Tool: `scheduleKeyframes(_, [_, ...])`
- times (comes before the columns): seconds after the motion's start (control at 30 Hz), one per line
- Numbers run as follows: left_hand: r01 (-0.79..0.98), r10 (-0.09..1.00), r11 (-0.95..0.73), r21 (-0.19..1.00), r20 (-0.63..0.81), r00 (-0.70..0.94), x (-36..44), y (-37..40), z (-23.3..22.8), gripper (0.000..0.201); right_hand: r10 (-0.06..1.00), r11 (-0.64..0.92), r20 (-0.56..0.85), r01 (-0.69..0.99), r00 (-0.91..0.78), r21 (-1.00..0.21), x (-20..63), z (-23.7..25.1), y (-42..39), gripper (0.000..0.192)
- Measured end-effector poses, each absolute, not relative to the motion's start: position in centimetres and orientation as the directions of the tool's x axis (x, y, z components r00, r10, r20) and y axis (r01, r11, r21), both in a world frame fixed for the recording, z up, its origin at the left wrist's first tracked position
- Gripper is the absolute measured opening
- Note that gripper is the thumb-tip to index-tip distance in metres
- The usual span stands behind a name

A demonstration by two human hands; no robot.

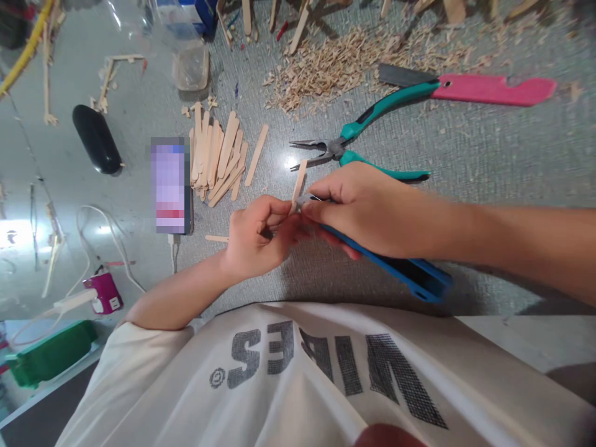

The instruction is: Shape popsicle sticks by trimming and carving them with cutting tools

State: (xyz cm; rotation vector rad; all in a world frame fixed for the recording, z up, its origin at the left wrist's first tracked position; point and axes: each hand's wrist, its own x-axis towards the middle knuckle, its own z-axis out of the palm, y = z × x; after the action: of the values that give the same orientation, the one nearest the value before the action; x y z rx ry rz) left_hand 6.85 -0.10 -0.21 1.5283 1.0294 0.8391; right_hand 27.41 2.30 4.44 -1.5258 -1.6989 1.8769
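Observation:
My left hand (261,233) pinches the lower end of a wooden craft stick (300,179), which stands up between the fingers. Close beside it, my right hand (358,205) is wrapped around a long blue-handled tool (400,270) with a hollow rear end. The tool's grey metal head (305,199) meets the stick at the left fingertips; its exact kind is partly covered by the fingers. Just beyond the right hand lie needle-nose pliers (335,148) with teal handles, jaws spread. A pile of craft sticks (214,152) rests on the table past my left hand.
Wood shavings (326,68) are heaped at the back, beside a pink-handled knife (493,90). At left are a phone (170,186) on a cable, a black oval case (97,139), a purple plug adapter (103,293) and a small clear container (190,67).

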Motion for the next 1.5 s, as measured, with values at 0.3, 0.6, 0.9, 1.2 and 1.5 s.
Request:
scheduleKeyframes(0.3, [0.086, 0.917, 0.13, 0.988, -0.153, 0.369, 7.2, 0.1, 0.3, 0.041, 0.752, -0.21, -0.398, 0.381, -0.526, -0.9, 27.7, 3.3, 2.4, 0.039])
scheduleKeyframes(0.6, [-0.021, 0.914, 0.246, 0.969, -0.225, 0.337, 7.3, 1.0, 1.6, 0.045, 0.736, -0.289, -0.323, 0.155, -0.595, -0.945, 28.0, 3.3, 2.8, 0.036])
scheduleKeyframes(0.9, [-0.009, 0.869, 0.353, 0.936, -0.323, 0.376, 7.0, 1.3, 1.5, 0.052, 0.743, -0.226, -0.235, 0.095, -0.627, -0.969, 28.3, 2.5, 3.0, 0.038])
scheduleKeyframes(1.2, [-0.035, 0.853, 0.362, 0.931, -0.316, 0.416, 6.6, 1.5, 0.9, 0.049, 0.743, -0.175, -0.187, 0.083, -0.643, -0.981, 28.4, 2.4, 3.3, 0.034])
scheduleKeyframes(1.5, [-0.085, 0.88, 0.347, 0.934, -0.292, 0.374, 7.0, 1.3, 0.9, 0.043, 0.816, -0.025, -0.092, 0.125, -0.571, -0.992, 28.3, 2.0, 2.8, 0.033])
